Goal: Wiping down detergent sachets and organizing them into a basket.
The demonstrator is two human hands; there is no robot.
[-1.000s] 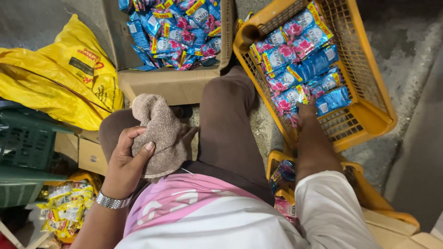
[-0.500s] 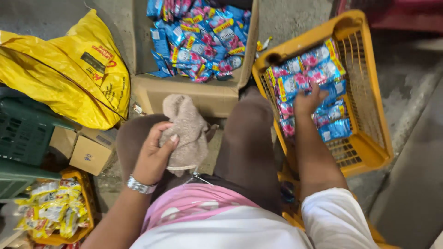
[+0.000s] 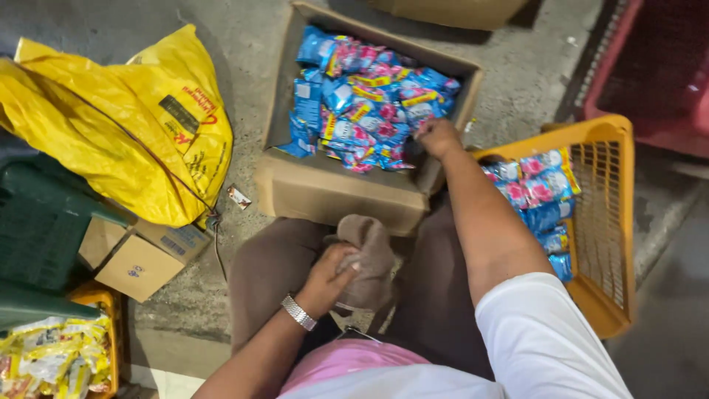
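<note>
While my right hand [image 3: 437, 137] reaches into the box [image 3: 336, 193], its fingers [image 3: 427, 127] are curled down among the packets [image 3: 369, 103] at the box's right edge; I cannot tell whether they have actually closed on one or only press against the heap. The packets are small, blue and pink, piled loosely and filling most of the box, which stands open on the floor [image 3: 517, 81] just past my knees. My right forearm crosses the near right corner of the box. My left hand [image 3: 334, 275] rests in my lap, its fingers [image 3: 347, 258] clenched on a brown cloth [image 3: 369, 255] that bunches up over my knee and touches the box's near wall. A metal watch band [image 3: 298, 312] circles that wrist. To the right of my right arm, just beside the box, sits a yellow basket [image 3: 605, 222] with a mesh wall, and more of the same blue and pink packets lie along its left side. A red crate [image 3: 650, 66] stands beyond it at the upper right. To the left of the box lies a big yellow bag [image 3: 111, 125], crumpled, with a smaller carton [image 3: 140, 258] under its lower edge and a green crate [image 3: 37, 229] next to that. At the lower left corner, yellow packets [image 3: 52, 362] fill another yellow basket.
</note>
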